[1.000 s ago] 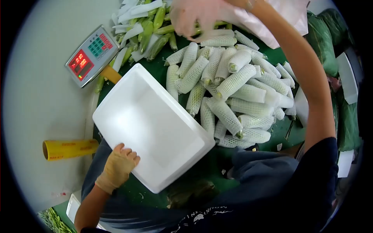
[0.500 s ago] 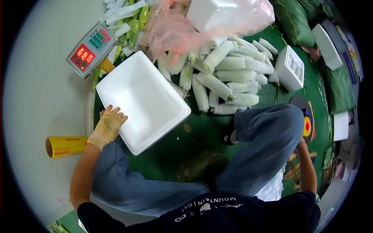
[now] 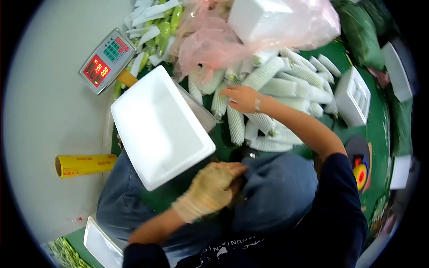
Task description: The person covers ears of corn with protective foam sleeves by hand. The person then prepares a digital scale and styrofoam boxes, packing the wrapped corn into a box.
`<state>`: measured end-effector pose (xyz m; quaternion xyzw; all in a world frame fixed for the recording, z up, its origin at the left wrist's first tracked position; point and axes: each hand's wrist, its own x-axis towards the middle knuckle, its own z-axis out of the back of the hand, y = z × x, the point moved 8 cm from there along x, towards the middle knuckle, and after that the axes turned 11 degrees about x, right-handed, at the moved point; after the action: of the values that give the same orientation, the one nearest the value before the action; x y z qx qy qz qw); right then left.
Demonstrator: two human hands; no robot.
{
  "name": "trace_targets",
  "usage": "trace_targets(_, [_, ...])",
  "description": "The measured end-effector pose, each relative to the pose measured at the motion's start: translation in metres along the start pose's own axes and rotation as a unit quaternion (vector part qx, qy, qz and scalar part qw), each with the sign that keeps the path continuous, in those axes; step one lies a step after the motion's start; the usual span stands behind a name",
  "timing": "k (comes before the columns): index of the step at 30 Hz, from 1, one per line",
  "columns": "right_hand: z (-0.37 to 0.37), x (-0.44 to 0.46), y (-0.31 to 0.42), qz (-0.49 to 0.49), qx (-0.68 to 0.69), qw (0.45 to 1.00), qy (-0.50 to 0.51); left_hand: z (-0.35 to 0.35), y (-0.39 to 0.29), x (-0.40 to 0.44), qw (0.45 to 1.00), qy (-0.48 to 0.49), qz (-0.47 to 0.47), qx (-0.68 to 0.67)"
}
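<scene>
A white foam box (image 3: 154,120) stands tilted on the scale, its mouth facing me. My left hand (image 3: 208,190), in a pale glove, is in front of the box near my knee, apart from the box; its fingers are blurred and partly hidden. My bare right hand (image 3: 243,98) reaches over the pile of vegetables in white foam nets (image 3: 268,82), fingers stretched over the ends at the pile's left side. Whether its fingertips touch a vegetable I cannot tell. The digital scale display (image 3: 107,60) with red figures rises behind the box.
A pink plastic bag (image 3: 205,42) and a wrapped white foam block (image 3: 259,20) lie behind the pile. Unwrapped green vegetables (image 3: 164,31) are at upper left. A filled foam box (image 3: 353,98) stands right, a yellow roll (image 3: 85,165) left, by the wall.
My left hand has let go of the box rim and moved right toward my knees. My right hand has come from beside my right knee to the pile. The scale's lower reading fell to 0.00.
</scene>
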<state>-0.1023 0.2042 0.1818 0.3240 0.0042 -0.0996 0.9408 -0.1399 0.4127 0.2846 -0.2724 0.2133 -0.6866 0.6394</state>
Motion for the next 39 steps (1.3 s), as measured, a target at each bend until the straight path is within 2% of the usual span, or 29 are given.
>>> trace_targets(1, [0.003,0.039,-0.024,0.018,0.003,1.0,0.001,-0.014,0.005,0.011,0.996,-0.062,0.026,-0.057])
trace_targets(2, [-0.003,0.08,-0.044,0.072,-0.071,0.993,0.059,-0.027,0.012,0.032,0.994,-0.055,0.064,-0.077])
trace_targets(3, [-0.011,0.114,-0.058,0.122,-0.143,0.976,0.111,-0.038,0.023,0.046,0.982,-0.102,0.109,-0.116])
trace_targets(4, [0.031,0.136,-0.067,-0.049,-0.147,0.985,0.07,-0.05,0.038,0.056,0.964,-0.149,0.154,-0.158])
trace_targets(5, [0.074,0.162,-0.086,-0.007,-0.161,0.986,0.047,-0.062,0.057,0.07,0.945,-0.193,0.178,-0.195])
trace_targets(7, [0.148,0.154,-0.124,-0.023,0.021,0.999,0.017,-0.078,0.094,0.098,0.907,-0.284,0.204,-0.233])
trace_targets(8, [0.185,0.15,-0.14,-0.027,0.11,0.994,0.001,-0.077,0.115,0.114,0.904,-0.313,0.223,-0.188])
trace_targets(9, [0.242,0.17,-0.204,-0.154,0.151,0.958,-0.187,-0.073,0.135,0.134,0.897,-0.342,0.239,-0.147])
trace_targets(10, [0.275,0.161,-0.248,-0.276,0.175,0.872,-0.364,-0.069,0.161,0.15,0.87,-0.388,0.277,-0.127])
trace_targets(11, [0.284,0.142,-0.229,-0.19,0.185,0.853,-0.45,-0.07,0.187,0.161,0.826,-0.452,0.295,-0.162])
trace_targets(12, [0.284,0.129,-0.203,-0.118,0.052,0.883,-0.452,-0.051,0.191,0.174,0.826,-0.43,0.357,-0.067])
trace_targets(13, [0.275,0.115,-0.174,-0.039,-0.084,0.893,-0.441,-0.056,0.216,0.184,0.797,-0.454,0.392,-0.071])
trace_targets(15, [0.217,0.069,-0.099,0.155,0.039,0.917,-0.365,-0.066,0.249,0.201,0.77,-0.451,0.445,-0.075])
trace_targets(16, [0.183,0.056,-0.098,0.041,0.075,0.951,-0.297,-0.07,0.265,0.2,0.742,-0.447,0.494,-0.071])
trace_targets(17, [0.157,0.043,-0.088,0.061,0.051,0.959,-0.272,-0.069,0.277,0.2,0.737,-0.448,0.5,-0.071])
trace_targets(18, [0.137,0.031,-0.079,0.096,0.084,0.949,-0.287,-0.06,0.285,0.196,0.723,-0.461,0.514,-0.005])
trace_targets(19, [0.116,0.025,-0.073,0.129,0.034,0.95,-0.281,-0.047,0.292,0.194,0.709,-0.471,0.521,0.063])
trace_targets(21, [0.079,0.037,-0.061,0.087,-0.013,0.981,-0.173,-0.036,0.313,0.189,0.667,-0.373,0.623,0.169])
trace_targets(22, [0.06,0.054,-0.064,0.108,-0.057,0.982,-0.147,-0.077,0.417,0.183,0.649,-0.299,0.672,0.196])
trace_targets(25, [0.002,0.13,-0.091,0.087,-0.254,0.963,-0.009,-0.049,0.385,0.182,0.669,-0.263,0.684,0.128])
trace_targets(27, [-0.044,0.169,-0.142,0.018,-0.352,0.933,0.078,-0.06,0.388,0.183,0.672,-0.137,0.728,0.029])
trace_targets(28, [-0.059,0.182,-0.142,0.016,-0.349,0.934,0.077,-0.065,0.409,0.178,0.672,-0.135,0.727,0.031])
trace_targets(29, [-0.07,0.194,-0.143,-0.014,-0.351,0.933,0.074,-0.088,0.454,0.176,0.72,-0.081,0.689,-0.015])
trace_targets(30, [-0.074,0.199,-0.144,-0.046,-0.354,0.931,0.072,-0.104,0.491,0.174,0.737,-0.051,0.671,-0.066])
trace_targets(31, [-0.074,0.19,-0.13,-0.002,-0.43,0.9,0.069,-0.121,0.528,0.172,0.75,-0.021,0.651,-0.118])
trace_targets(33, [-0.049,0.154,-0.091,0.03,-0.466,0.88,0.081,-0.13,0.513,0.165,0.667,-0.117,0.702,-0.219])
trace_targets(35, [-0.007,0.103,-0.044,0.074,-0.449,0.889,0.056,-0.141,0.512,0.176,0.778,-0.157,0.524,-0.31])
trace_targets(37, [0.063,0.038,-0.003,0.063,-0.337,0.931,-0.129,-0.15,0.505,0.169,0.842,-0.191,0.324,-0.387])
trace_targets(39, [0.132,-0.035,0.002,0.017,-0.1,0.955,-0.278,-0.112,0.443,0.168,0.746,-0.232,0.536,-0.321])
